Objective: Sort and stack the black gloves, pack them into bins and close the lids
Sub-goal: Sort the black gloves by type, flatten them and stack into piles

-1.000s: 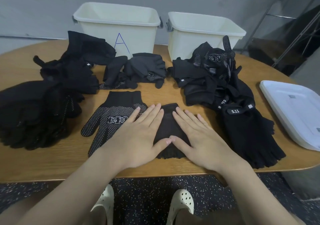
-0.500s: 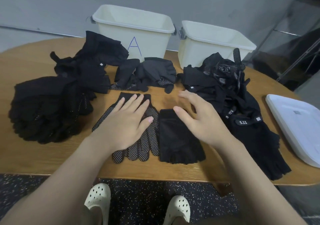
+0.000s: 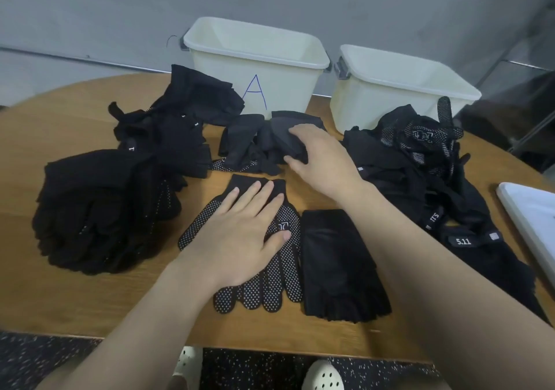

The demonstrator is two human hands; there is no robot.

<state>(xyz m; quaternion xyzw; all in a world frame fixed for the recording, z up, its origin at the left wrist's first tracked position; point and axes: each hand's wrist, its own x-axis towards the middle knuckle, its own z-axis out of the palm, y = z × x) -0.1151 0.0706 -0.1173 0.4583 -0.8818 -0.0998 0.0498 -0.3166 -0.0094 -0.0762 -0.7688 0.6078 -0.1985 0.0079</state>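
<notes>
Near the desk's front edge, left hand (image 3: 240, 236) now lies flat, fingers straight, on the dotted glove (image 3: 264, 281); it was on the fingerless glove (image 3: 339, 269) a second ago, which lies beside it, let go. Right hand (image 3: 318, 158) has reached to the middle pile (image 3: 255, 146) by bin A (image 3: 255, 59), fingers curled round a grey glove (image 3: 285, 134). Next glove being picked for sorting; both bins open, second bin (image 3: 399, 89) by the back edge, lid (image 3: 531, 218) at the right edge, packing not begun

matt wood table (image 3: 75, 299), cloth gloves (image 3: 339, 269)
</notes>
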